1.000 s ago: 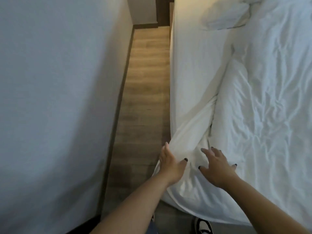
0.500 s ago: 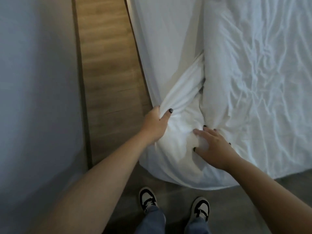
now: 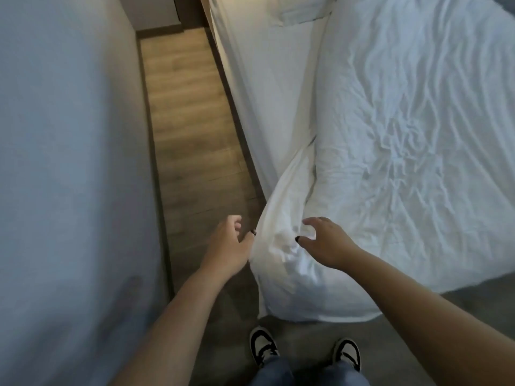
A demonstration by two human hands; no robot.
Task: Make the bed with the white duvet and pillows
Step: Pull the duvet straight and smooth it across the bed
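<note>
Seemingly soft and heavily creased, the white duvet [image 3: 404, 129] fills the right half of the head view, its bunched corner [image 3: 284, 246] hanging over the foot of the bed at lower centre. A smooth sheet [image 3: 267, 79] covers the mattress side beside it. One pillow [image 3: 303, 12] is cut off by the top edge. The left hand [image 3: 227, 246] sits at the corner's left edge, fingers loosely curled with the thumb touching the fabric; whether it pinches any is unclear. The right hand [image 3: 324, 239] hovers over the bunched cloth, fingers spread and bent. Wood-grain floor [image 3: 184, 112] runs between the bed and a plain wall [image 3: 69, 162]. Black-and-white shoes [image 3: 263, 346] show at the bottom edge.
</note>
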